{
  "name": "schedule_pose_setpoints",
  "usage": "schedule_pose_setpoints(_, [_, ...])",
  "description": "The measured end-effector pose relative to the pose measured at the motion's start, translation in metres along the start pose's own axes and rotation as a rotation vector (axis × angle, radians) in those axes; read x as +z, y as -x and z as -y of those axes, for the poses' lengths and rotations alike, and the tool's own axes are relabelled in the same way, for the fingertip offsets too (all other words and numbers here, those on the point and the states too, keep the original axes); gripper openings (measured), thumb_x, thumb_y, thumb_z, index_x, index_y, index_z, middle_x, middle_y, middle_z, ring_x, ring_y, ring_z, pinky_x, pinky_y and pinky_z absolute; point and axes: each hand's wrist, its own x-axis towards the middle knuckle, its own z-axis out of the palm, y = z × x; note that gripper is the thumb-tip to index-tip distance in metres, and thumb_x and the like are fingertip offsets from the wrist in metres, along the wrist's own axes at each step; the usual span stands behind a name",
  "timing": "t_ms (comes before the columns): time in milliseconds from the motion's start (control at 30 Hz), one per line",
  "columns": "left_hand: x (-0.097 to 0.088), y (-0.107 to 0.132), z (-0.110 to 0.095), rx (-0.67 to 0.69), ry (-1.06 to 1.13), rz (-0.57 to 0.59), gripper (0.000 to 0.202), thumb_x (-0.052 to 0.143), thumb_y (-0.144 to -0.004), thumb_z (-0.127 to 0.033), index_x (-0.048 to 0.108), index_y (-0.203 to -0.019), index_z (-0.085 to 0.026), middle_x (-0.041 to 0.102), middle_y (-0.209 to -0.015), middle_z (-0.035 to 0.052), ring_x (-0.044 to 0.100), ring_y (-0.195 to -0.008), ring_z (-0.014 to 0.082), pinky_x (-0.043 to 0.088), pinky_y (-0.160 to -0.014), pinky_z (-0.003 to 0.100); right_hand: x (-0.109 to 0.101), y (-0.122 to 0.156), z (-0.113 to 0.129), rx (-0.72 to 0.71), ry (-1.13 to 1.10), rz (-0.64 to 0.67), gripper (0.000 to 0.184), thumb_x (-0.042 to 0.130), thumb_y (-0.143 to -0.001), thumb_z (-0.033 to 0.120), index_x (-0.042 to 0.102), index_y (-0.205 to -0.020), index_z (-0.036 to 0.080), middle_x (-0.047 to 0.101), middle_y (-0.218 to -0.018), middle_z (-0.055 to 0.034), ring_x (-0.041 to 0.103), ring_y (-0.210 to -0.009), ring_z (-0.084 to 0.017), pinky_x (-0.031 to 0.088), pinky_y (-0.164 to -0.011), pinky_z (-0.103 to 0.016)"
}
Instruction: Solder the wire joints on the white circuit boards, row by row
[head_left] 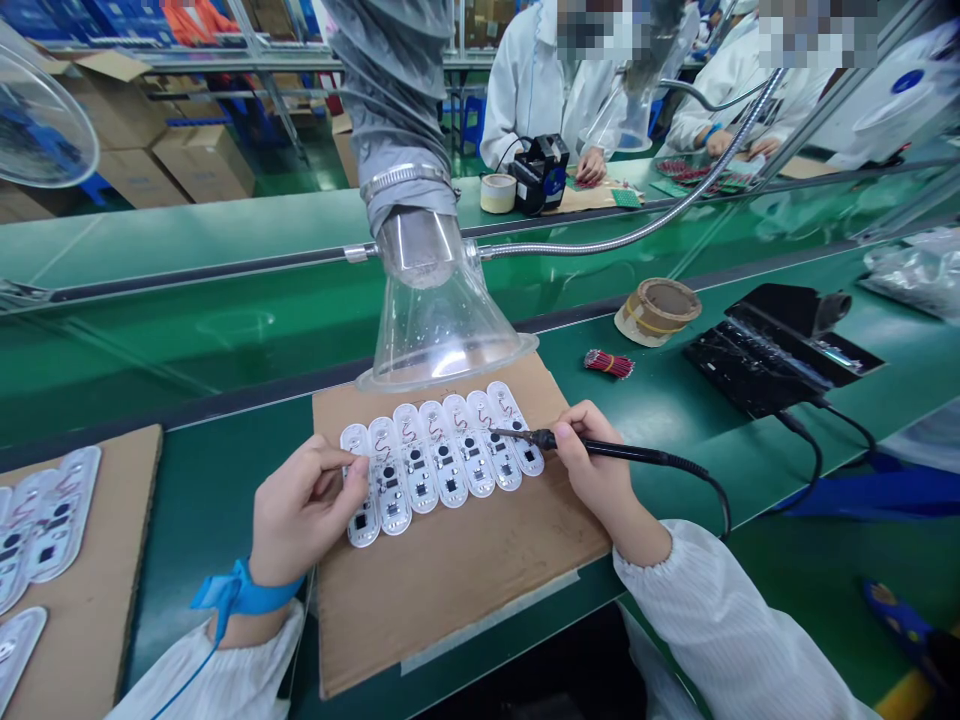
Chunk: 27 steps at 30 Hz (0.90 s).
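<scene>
A row of several white oval circuit boards (451, 470) lies side by side on a brown cardboard sheet (450, 590). Thin red wires show on their upper halves, with black chips lower down. My right hand (592, 450) grips a soldering iron (607, 450) with a black handle; its tip is over the boards toward the right of the row. At the left end, my left hand (311, 500) has thumb and forefinger brought together over the leftmost board (363, 525). What lies between those fingertips, if anything, is hidden. A blue wrist strap (255, 590) circles my left wrist.
A clear fume hood (450, 330) hangs just above the boards. Rightward are a tape roll (658, 310), a bundle of red wires (609, 364) and a black soldering station (780, 350). More boards lie on cardboard (90, 640) at left. Co-workers (551, 90) sit opposite.
</scene>
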Motion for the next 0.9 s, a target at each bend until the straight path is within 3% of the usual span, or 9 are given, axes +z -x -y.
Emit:
schedule_pose_setpoints(533, [0.004,0.000,0.001,0.049,-0.008,0.069,0.017,0.071,-0.102,-0.011,0.064,-0.092,-0.022,0.043,-0.068,-0.0086,0.043,-0.056,0.0104,0.034,-0.053,0.026,0.001,-0.002,0.004,-0.022,0.030,0.032,0.028,0.067,-0.104,0.043,0.059,-0.083,0.026,0.065,-0.067,0.0013,0.058,-0.057,-0.016,0.045,-0.054,-0.028])
schedule_pose_setpoints(700, [-0.010,0.002,0.006,0.050,-0.055,0.085,0.014,0.072,-0.104,-0.013,0.067,-0.094,-0.022,0.042,-0.069,-0.0086,0.043,-0.056,0.0093,0.033,-0.053,0.025,-0.001,-0.001,0.001,-0.015,-0.048,0.007,0.031,0.068,-0.106,0.047,0.059,-0.086,0.026,0.059,-0.068,0.0030,0.051,-0.056,-0.014,0.042,-0.054,-0.028])
schedule_pose_setpoints(900, [-0.021,0.008,0.015,-0.019,-0.057,-0.009,0.014,0.071,-0.104,-0.013,0.066,-0.094,-0.022,0.038,-0.069,-0.0089,0.039,-0.057,0.0089,0.034,-0.054,0.024,0.006,0.006,0.000,0.004,-0.160,-0.018,0.034,0.066,-0.110,0.053,0.059,-0.090,0.026,0.055,-0.069,0.0047,0.048,-0.056,-0.014,0.041,-0.054,-0.028])
